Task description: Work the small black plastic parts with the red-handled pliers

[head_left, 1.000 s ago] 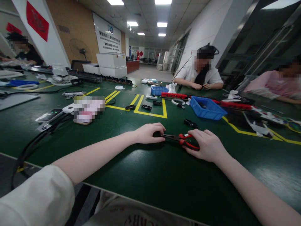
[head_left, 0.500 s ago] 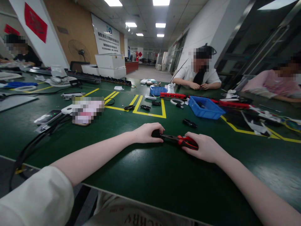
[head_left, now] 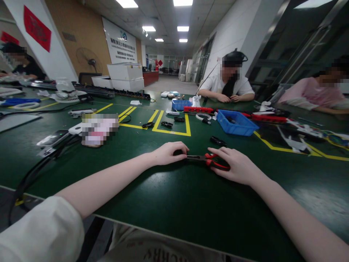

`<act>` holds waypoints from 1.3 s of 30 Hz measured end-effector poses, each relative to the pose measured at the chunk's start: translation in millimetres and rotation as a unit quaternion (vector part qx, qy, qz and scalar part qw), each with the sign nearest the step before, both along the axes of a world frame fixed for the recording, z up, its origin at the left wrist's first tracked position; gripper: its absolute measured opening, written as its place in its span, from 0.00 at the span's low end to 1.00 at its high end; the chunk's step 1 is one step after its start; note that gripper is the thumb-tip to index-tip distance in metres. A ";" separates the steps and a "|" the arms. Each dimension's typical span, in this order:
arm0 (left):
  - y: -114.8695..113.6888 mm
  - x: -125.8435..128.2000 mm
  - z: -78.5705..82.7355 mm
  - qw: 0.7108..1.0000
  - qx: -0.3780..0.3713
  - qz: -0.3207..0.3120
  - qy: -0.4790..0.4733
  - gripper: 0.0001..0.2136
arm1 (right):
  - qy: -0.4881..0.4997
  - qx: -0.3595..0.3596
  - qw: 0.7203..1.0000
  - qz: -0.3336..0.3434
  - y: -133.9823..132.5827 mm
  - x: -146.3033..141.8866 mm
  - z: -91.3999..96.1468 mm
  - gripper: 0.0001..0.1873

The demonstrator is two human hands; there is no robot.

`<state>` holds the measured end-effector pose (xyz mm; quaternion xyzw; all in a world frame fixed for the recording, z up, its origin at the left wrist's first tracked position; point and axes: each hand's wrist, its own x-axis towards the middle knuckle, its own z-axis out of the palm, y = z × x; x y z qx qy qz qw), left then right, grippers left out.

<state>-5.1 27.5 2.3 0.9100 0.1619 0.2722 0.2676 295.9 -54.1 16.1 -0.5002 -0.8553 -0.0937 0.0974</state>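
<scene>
Red-handled pliers [head_left: 211,160] lie low over the green table [head_left: 174,203], jaws pointing left. My right hand [head_left: 236,166] is wrapped round the red handles, which stand slightly apart. My left hand [head_left: 168,153] rests on the table with its fingers curled over a small black part [head_left: 178,153] at the tip of the jaws. Most of that part is hidden under my fingers.
Another small black part [head_left: 217,141] lies just beyond the pliers. A blue bin [head_left: 236,123] and a smaller blue tray [head_left: 180,104] stand farther back, near yellow floor-tape lines [head_left: 171,131]. Black cables [head_left: 40,163] run at the left. Other people sit across the table.
The pliers' handles have spread a little and my right fingers have loosened round them. Both hands have stayed in the same spot; the view has shifted slightly.
</scene>
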 end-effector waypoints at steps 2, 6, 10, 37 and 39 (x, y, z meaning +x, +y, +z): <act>0.7 0.4 -0.7 1.000 -0.001 -0.003 -0.004 0.05 | -0.003 0.020 1.000 0.018 0.0 1.2 0.0 0.32; 1.5 0.8 -1.5 1.000 -0.003 -0.010 -0.007 0.05 | 0.001 0.033 0.999 0.036 -0.3 -1.6 0.2 0.29; 1.3 0.7 -2.1 1.000 -0.005 -0.013 -0.006 0.05 | 0.010 0.025 0.999 0.030 0.3 -4.1 0.4 0.25; -2.1 -0.6 -1.1 1.000 -0.005 0.026 0.002 0.12 | 0.013 0.157 0.986 0.060 0.0 -13.9 -7.9 0.24; -2.9 -1.1 -0.6 1.000 -0.004 0.029 0.004 0.15 | 0.012 0.151 0.987 0.060 -0.9 -15.0 -6.6 0.24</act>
